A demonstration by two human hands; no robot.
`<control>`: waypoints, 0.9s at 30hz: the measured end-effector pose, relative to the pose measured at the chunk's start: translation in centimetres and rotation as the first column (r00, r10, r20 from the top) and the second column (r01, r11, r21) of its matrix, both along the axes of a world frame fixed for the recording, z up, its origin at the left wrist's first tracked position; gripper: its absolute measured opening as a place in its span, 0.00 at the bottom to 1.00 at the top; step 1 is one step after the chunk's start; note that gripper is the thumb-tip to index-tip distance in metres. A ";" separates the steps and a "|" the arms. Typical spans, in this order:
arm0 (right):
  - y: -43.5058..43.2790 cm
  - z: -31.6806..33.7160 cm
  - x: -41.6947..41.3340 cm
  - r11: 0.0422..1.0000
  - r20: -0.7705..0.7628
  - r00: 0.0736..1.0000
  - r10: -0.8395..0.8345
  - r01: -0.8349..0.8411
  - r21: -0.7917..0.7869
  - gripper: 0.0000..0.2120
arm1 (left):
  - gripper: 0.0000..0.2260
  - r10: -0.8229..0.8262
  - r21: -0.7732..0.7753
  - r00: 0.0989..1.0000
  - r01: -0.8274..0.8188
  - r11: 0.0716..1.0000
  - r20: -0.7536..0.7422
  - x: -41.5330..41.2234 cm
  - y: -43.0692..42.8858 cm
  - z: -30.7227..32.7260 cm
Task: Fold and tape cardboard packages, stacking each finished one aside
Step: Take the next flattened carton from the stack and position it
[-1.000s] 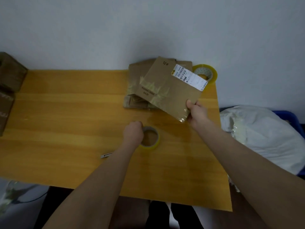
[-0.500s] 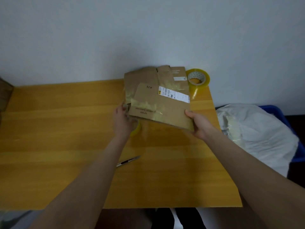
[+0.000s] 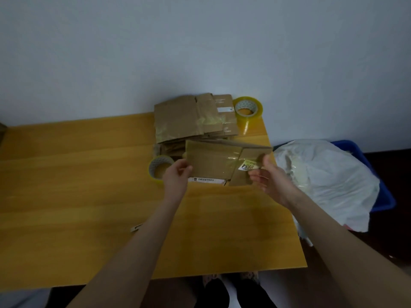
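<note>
I hold a flat brown cardboard package (image 3: 213, 162) with clear tape and a yellow sticker just above the wooden table (image 3: 89, 185). My left hand (image 3: 176, 176) grips its left edge. My right hand (image 3: 270, 177) holds its right edge, thumb on top and fingers underneath. A white label strip shows along its lower edge. Behind it lies a stack of flat cardboard packages (image 3: 189, 117). A roll of clear tape (image 3: 159, 166) lies flat just left of my left hand.
A second, yellowish tape roll (image 3: 249, 107) stands at the table's back right corner. A small utility knife (image 3: 136, 228) lies near my left forearm. A blue bin (image 3: 375, 176) holding white plastic bags (image 3: 322, 174) sits to the right of the table.
My left hand left the tape roll and took the package's left edge. The package was turned over and lowered toward me, now showing a yellow sticker. The view tilted up.
</note>
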State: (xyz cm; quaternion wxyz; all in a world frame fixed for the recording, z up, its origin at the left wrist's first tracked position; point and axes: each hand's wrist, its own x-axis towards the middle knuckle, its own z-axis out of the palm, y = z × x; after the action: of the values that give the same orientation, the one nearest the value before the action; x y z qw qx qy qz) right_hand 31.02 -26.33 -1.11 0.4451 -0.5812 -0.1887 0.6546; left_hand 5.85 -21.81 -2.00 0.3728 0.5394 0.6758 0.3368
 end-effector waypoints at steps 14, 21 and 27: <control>1.2 -4.8 -1.8 0.961 0.624 0.778 0.071 -0.220 0.165 0.41 | 0.32 0.127 -0.054 0.990 -0.124 0.991 0.061 4.3 -1.6 -3.3; 0.4 -5.5 -1.4 0.879 0.720 0.667 0.193 -0.444 0.176 0.59 | 0.17 0.056 0.137 0.991 -0.040 0.990 -0.118 3.9 -3.6 -4.7; -1.2 -5.6 -0.7 0.870 0.782 0.603 0.159 -0.460 0.178 0.49 | 0.21 -0.029 0.123 0.984 0.051 0.991 -0.174 4.1 -5.2 -3.5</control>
State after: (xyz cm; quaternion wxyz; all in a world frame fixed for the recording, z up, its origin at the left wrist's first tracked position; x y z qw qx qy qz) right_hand 30.27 -27.55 -6.75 0.3042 -0.6615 -0.5707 0.3798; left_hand 9.94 -26.97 -5.46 0.2848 0.6027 0.6714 0.3238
